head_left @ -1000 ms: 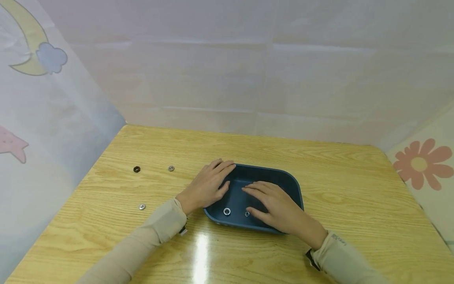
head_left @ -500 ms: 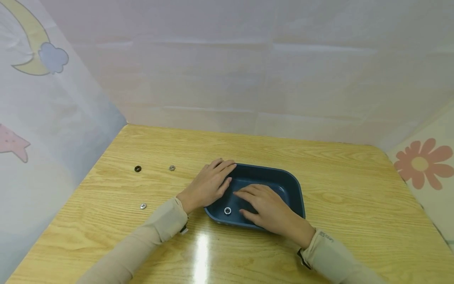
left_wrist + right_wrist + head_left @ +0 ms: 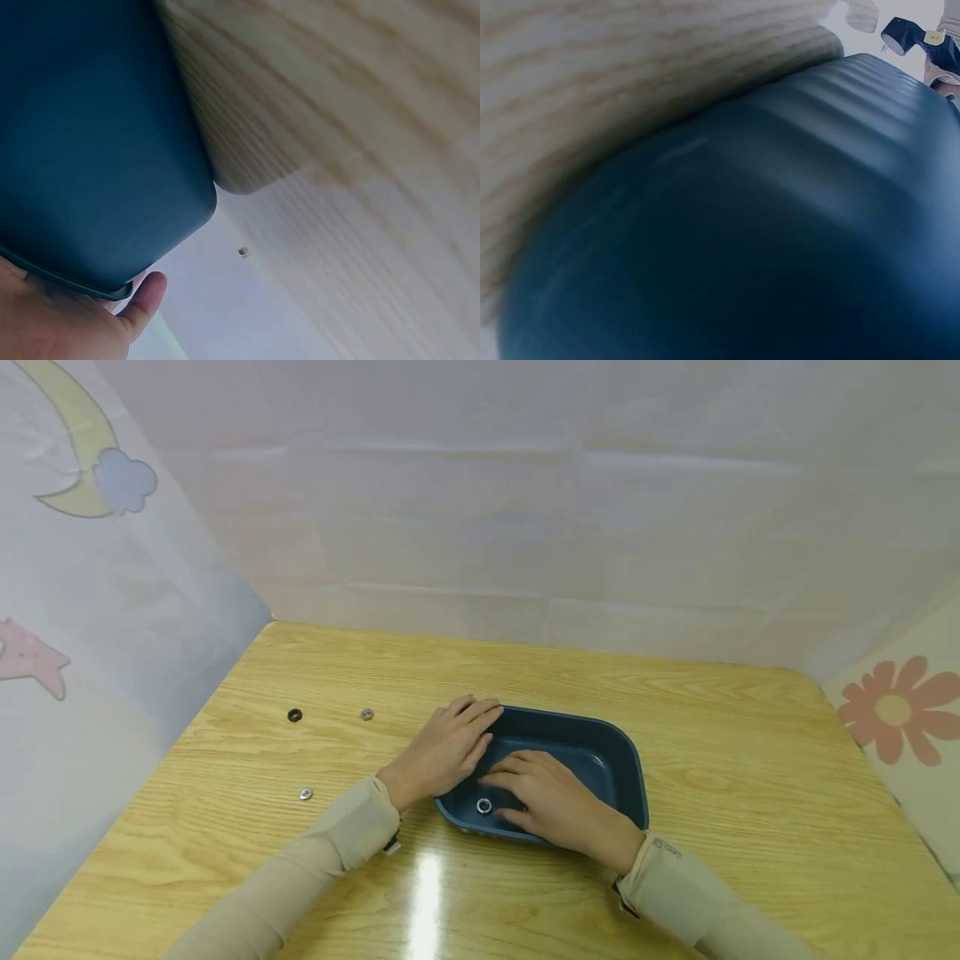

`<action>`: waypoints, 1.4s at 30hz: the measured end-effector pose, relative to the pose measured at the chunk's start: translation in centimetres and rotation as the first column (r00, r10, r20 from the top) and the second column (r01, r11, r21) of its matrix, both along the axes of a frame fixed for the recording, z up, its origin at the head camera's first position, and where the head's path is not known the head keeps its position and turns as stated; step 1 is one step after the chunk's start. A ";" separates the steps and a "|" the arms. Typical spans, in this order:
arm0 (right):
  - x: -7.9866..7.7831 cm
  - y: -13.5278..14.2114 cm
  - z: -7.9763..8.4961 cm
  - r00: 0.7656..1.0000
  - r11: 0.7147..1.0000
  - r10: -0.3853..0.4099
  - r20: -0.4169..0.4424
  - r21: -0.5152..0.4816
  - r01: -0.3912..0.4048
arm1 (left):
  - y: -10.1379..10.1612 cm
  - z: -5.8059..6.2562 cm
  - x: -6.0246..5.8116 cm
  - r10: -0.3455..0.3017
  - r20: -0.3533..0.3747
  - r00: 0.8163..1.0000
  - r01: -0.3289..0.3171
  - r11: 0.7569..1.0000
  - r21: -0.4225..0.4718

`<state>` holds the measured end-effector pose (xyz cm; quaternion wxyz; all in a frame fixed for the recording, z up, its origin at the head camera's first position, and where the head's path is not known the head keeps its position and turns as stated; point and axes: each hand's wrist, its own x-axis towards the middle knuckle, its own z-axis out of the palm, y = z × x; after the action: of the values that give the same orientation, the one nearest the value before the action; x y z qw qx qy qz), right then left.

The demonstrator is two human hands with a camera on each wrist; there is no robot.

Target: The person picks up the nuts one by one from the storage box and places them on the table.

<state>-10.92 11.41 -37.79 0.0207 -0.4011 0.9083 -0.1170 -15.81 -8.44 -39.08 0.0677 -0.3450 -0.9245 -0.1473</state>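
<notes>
In the head view, my left hand (image 3: 438, 750) holds the left rim of a dark blue tray (image 3: 577, 720), its thumb on the inner side. The left wrist view shows the tray's outer wall (image 3: 105, 150) and part of that hand (image 3: 67, 322) at the rim. My right hand (image 3: 557, 797) reaches into the tray with thumb and fingers apart. A silver nut (image 3: 484, 806) lies on the tray floor just left of the right thumb and fingertips. The right wrist view is filled mostly by the tray's outer wall (image 3: 780, 225); no fingers show there.
Left of the tray on the wooden table (image 3: 225, 827) lie a black nut (image 3: 295, 715), a silver nut (image 3: 367, 714) and a small silver nut-like piece (image 3: 305, 794). A pale curtain (image 3: 465, 527) hangs behind the table.
My right hand has moved left inside the tray, towards the silver nut. A smaller nut seen near its thumb earlier is now hidden. The left hand has stayed on the rim.
</notes>
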 end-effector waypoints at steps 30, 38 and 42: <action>-0.5 -1.7 -0.6 0.998 0.991 0.036 -0.057 0.132 -0.029 | 0.1 0.1 0.2 -0.005 0.013 1.000 0.004 1.000 0.010; -0.5 -1.8 -0.7 0.997 0.991 0.049 -0.059 0.127 -0.041 | 0.1 0.2 0.2 -0.006 0.009 1.000 0.006 1.000 -0.001; -0.5 -1.8 -0.8 0.996 0.991 0.055 -0.064 0.128 -0.046 | 0.1 0.2 0.3 -0.005 0.013 1.000 0.005 1.000 -0.008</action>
<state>-11.42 9.64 -38.57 0.0182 -0.4256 0.9036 -0.0451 -15.55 -8.35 -38.89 0.0598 -0.3468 -0.9246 -0.1459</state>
